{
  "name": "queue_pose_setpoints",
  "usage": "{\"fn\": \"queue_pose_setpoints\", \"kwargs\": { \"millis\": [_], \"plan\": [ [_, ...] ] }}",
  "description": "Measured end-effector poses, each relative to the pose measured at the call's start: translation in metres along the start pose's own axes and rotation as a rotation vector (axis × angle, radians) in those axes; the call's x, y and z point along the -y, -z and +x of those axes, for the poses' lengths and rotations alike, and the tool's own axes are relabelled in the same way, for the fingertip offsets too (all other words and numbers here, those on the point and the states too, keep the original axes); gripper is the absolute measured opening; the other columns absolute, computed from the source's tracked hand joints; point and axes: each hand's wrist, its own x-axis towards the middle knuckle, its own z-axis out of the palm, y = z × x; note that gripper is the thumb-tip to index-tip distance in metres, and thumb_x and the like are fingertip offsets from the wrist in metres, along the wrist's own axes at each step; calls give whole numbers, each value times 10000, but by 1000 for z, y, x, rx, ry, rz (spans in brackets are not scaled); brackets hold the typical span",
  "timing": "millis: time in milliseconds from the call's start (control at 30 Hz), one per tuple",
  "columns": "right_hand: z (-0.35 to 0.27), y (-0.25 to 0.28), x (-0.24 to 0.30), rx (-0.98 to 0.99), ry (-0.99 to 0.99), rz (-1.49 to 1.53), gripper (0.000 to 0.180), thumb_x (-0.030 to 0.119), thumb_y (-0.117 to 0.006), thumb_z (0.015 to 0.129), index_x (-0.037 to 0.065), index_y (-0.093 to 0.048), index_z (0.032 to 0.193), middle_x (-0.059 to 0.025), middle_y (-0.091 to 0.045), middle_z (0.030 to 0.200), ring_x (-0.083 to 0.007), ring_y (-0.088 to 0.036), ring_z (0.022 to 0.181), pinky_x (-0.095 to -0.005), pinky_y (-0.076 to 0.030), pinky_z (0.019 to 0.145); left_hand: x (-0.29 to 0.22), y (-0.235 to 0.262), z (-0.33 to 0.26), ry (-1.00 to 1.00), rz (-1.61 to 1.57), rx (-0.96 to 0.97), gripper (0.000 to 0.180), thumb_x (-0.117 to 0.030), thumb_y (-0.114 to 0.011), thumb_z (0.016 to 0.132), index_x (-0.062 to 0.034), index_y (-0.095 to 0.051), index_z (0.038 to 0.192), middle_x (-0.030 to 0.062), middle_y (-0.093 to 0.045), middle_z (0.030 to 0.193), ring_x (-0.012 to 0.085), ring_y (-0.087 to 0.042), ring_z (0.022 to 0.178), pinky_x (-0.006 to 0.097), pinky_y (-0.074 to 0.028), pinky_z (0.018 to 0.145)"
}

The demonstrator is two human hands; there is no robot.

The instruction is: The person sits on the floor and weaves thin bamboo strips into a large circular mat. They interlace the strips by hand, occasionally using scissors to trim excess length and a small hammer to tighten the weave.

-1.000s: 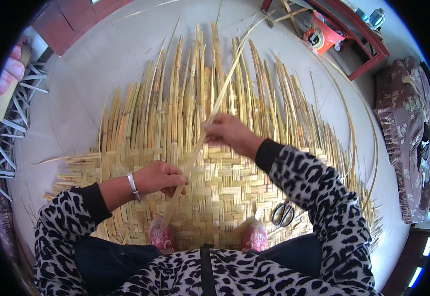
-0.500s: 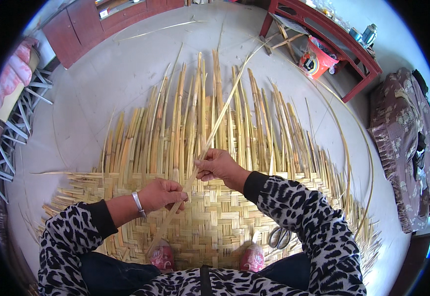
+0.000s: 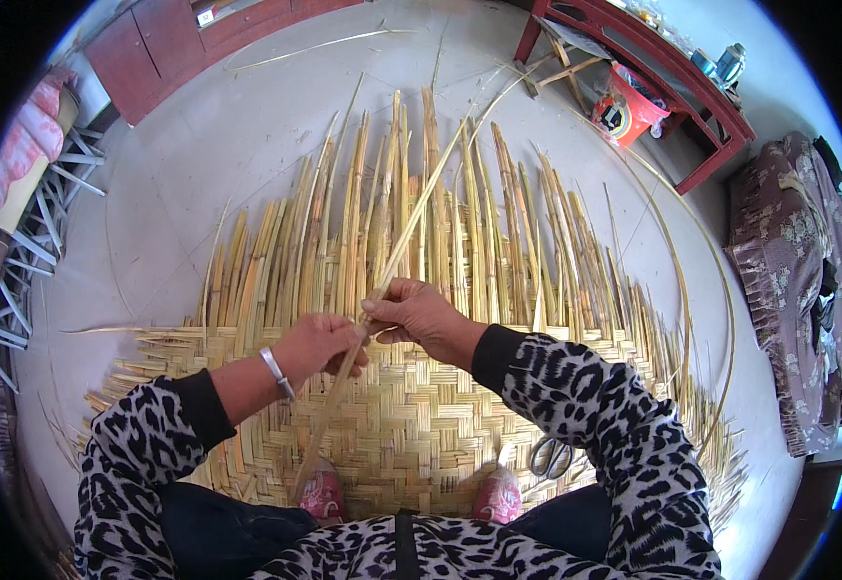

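A long pale reed strip (image 3: 411, 224) slants across the view, from near my left shoe up to the far floor. My left hand (image 3: 321, 345) pinches it, wearing a silver bangle on the wrist. Just beyond, my right hand (image 3: 409, 311) pinches the same strip, its fingertips close to those of the left. Both hands hover over a woven reed mat (image 3: 421, 416) in a herringbone pattern. Unwoven reed ends (image 3: 353, 222) fan out from its far edge. How the strip lies inside the fingers is hidden.
Black-handled scissors (image 3: 550, 458) lie on the mat by my right knee. My pink shoes (image 3: 498, 496) rest on it. Loose long strips (image 3: 677, 261) curve over the floor at the right. A red table (image 3: 672, 92) with a red bucket (image 3: 626, 108) beneath stands far right.
My hands have come closer together along the strip, the left one moving up and the right one slightly left. The strip's far part now bends more. The view has shifted slightly.
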Motion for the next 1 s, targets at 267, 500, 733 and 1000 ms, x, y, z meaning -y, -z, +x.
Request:
{"fn": "queue_pose_setpoints", "kwargs": {
  "millis": [267,500,733,1000],
  "plan": [
    [9,7,1,-190,81,-106,162,173,-702,892,50,-602,927,-27,-635,788,-101,-618,674,-240,-530,602,1,0,6,-80,109,-35,247,-257,-608,948,-11,-623,963,87,-671,781,155,-656,666,281,-545,624],
    [15,25,14,-248,179,-173,161,139,-705,882,20,-607,927,-58,-646,772,-121,-645,645,-250,-568,589,4,6,2,-134,129,11,225,-219,-619,937,6,-621,948,85,-671,760,152,-653,641,278,-546,600],
    [21,51,62,-368,375,-200,122,118,-689,892,21,-619,916,-46,-649,783,-116,-633,653,-247,-567,613,-16,35,2,-293,391,-29,172,-175,-617,922,-5,-638,903,76,-667,712,131,-644,603,269,-541,574],
    [14,68,89,-462,464,-193,110,104,-680,896,33,-614,947,-37,-643,793,-110,-636,678,-241,-560,632,-11,71,-2,-369,578,-66,198,-170,-600,920,5,-634,834,57,-647,676,114,-628,596,262,-526,568]
  ]
}}
